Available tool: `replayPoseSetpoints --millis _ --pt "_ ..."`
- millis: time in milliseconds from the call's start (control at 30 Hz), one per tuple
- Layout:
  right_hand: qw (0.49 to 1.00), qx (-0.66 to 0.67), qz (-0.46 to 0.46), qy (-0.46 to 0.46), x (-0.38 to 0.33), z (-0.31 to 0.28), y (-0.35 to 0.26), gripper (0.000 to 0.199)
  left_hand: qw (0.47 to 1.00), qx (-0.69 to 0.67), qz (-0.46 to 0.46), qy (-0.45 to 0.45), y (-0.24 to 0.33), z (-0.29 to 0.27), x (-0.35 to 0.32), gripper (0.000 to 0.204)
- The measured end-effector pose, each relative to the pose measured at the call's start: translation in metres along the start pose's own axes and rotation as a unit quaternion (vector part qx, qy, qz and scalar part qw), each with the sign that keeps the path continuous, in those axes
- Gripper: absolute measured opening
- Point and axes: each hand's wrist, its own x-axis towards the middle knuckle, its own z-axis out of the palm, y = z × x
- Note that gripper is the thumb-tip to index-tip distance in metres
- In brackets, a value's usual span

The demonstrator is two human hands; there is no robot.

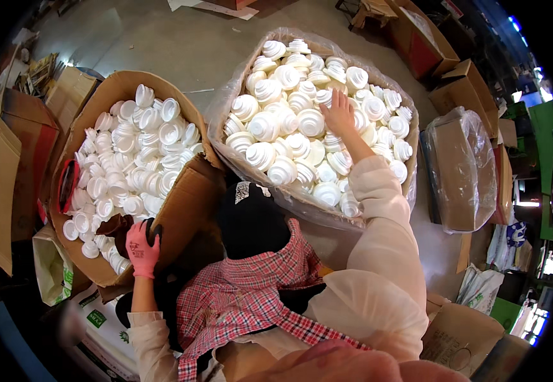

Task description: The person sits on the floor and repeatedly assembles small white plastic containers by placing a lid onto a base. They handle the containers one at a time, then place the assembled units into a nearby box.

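My left hand [141, 249], in a pink glove with black fingertips, is at the near rim of the left cardboard box [184, 202]. Its fingers are curled beside a crumpled dark brown piece [117, 230]; what they grip is hidden. Round white cap-like plastic parts [130, 149] are heaped in that box. My bare right hand [339, 114] reaches into the right, plastic-lined box [222, 130]. Its fingers are spread over stepped, cone-like white plastic parts [299, 102], touching the top of the pile.
A red-edged dark object [68, 186] stands against the left box's inner wall. Open cartons [31, 143] line the left side. To the right is a carton wrapped in clear plastic [461, 169], with more cartons behind it. Printed white sacks [107, 321] lie at lower left.
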Motion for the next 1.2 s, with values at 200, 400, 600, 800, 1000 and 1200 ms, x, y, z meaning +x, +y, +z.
replayPoseSetpoints --millis 200,400,600,800,1000,1200 --pt "0.994 -0.051 0.051 -0.082 0.023 -0.014 -0.031 0.079 1.0 0.002 -0.005 0.005 -0.005 -0.001 -0.004 0.046" --pt "0.992 -0.079 0.03 0.098 0.058 -0.038 -0.003 0.086 1.0 -0.002 0.016 0.012 0.003 -0.004 0.005 0.045" --pt "0.988 -0.126 0.089 0.002 0.073 -0.028 -0.023 0.078 1.0 0.003 0.004 -0.027 0.007 -0.012 0.003 0.045" --pt "0.992 0.005 0.04 0.121 0.089 -0.042 0.029 0.063 1.0 -0.01 0.001 -0.016 0.002 -0.009 0.006 0.045" --pt "0.99 -0.077 0.065 -0.104 0.092 -0.018 0.053 0.066 1.0 -0.007 0.006 -0.028 0.006 -0.012 0.012 0.045" --pt "0.991 0.024 0.073 0.106 0.076 -0.016 0.043 0.068 0.999 -0.014 0.007 -0.03 0.003 -0.012 0.006 0.044"
